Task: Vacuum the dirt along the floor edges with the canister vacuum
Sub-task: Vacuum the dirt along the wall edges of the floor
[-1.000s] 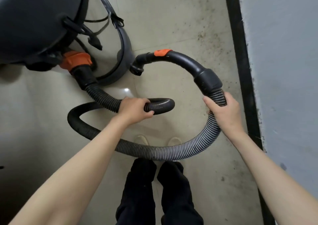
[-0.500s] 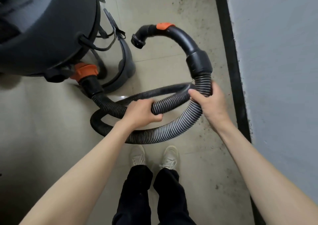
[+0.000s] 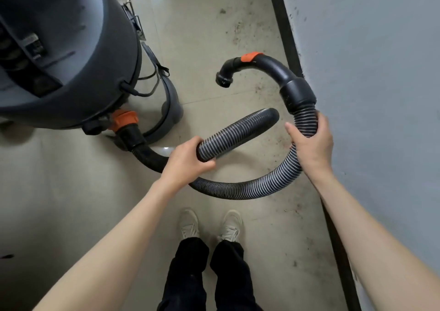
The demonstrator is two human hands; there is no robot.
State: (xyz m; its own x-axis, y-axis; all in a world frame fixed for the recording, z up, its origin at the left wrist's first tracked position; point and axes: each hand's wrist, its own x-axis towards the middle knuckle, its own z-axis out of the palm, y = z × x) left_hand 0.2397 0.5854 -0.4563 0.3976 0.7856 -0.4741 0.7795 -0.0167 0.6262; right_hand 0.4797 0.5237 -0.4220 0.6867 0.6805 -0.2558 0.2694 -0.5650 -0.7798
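the vacuuming itself looks barely begun. the left hand point(image 3: 188, 162) is curled round the ribbed grey flexible hose point(image 3: 240, 189) near the big dark grey canister vacuum point(image 3: 71, 56), and the right hand point(image 3: 309, 144) grips the same hose just below the curved black plastic handle tube point(image 3: 266, 66). its open end hangs above the floor. dark specks of dirt point(image 3: 240, 32) lie along the black baseboard strip point(image 3: 285, 37), seemingly all left to clean.

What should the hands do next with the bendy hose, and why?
Probably the right hand should swing the curved black handle down toward the dirt by the dark baseboard, because its open end hangs above the floor.
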